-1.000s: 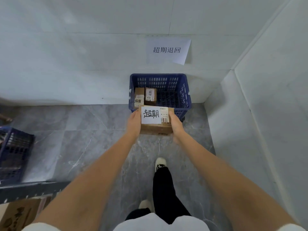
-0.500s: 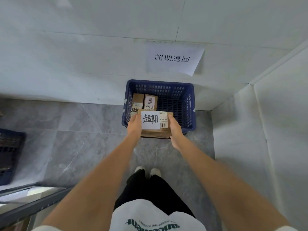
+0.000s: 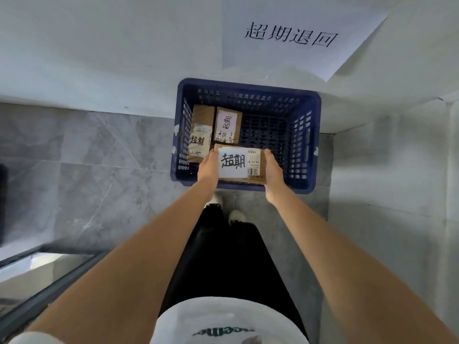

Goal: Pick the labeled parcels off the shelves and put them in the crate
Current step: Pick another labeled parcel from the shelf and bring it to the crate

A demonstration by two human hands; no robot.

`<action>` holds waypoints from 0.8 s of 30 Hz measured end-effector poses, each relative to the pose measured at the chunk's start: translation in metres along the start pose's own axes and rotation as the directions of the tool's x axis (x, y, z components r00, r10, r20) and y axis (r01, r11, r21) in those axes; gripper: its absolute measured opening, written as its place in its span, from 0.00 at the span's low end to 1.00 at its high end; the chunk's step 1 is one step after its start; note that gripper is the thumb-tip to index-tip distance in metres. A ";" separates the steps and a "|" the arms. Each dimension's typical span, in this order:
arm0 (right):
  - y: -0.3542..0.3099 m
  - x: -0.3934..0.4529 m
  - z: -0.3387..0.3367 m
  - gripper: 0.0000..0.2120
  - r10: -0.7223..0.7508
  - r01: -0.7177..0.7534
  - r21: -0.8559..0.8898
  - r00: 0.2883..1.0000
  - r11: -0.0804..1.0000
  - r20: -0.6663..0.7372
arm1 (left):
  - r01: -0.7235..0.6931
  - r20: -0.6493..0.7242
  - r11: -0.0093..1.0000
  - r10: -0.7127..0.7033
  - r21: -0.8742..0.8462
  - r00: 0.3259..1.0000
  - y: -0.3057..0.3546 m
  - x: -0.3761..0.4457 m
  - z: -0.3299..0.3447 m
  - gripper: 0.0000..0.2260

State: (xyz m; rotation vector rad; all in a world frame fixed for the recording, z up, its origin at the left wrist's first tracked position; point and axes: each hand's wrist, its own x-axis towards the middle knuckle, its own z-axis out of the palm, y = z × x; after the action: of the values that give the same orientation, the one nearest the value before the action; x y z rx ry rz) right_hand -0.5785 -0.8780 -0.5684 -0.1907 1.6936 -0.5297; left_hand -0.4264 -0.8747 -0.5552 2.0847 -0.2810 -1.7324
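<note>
Gripping the labeled parcel point(image 3: 240, 165) by its ends, left hand point(image 3: 208, 168) and right hand point(image 3: 272, 170) hide its sides; fingertips unseen above the crate point(image 3: 301, 142).

A paper sheet point(image 3: 295, 38) taped to the wall reads 超期退回. The held parcel point(image 3: 239, 165) carries a white label handwritten 超期, beside a printed slip with a barcode and what looks like "L6 23 7", too small to be sure. In the crate point(image 3: 248, 95), the left parcel point(image 3: 200, 135) also bears 超期; the middle parcel point(image 3: 227, 126) has blurred handwriting. Green lettering on the shirt point(image 3: 223, 331) is unreadable.
</note>
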 end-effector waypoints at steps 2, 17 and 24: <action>0.001 0.035 0.003 0.31 0.042 -0.041 0.017 0.999 0.999 -0.027 | 0.059 0.025 0.998 -0.059 -0.001 0.998 -0.001 0.027 0.006 0.19; 0.060 0.237 0.040 0.22 0.138 -0.136 -0.069 0.990 0.988 0.022 | 0.133 0.021 0.991 -0.134 0.017 0.991 -0.041 0.236 0.046 0.26; 0.061 0.256 0.057 0.28 0.124 -0.124 -0.005 0.992 0.992 0.012 | 0.054 0.032 0.997 -0.055 0.048 0.998 -0.051 0.253 0.045 0.31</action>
State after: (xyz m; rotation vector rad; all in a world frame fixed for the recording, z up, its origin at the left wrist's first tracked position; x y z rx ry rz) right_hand -0.5637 -0.9439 -0.8291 -0.0915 1.6824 -0.4315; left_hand -0.4239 -0.9411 -0.8091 2.1166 -0.2800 -1.8103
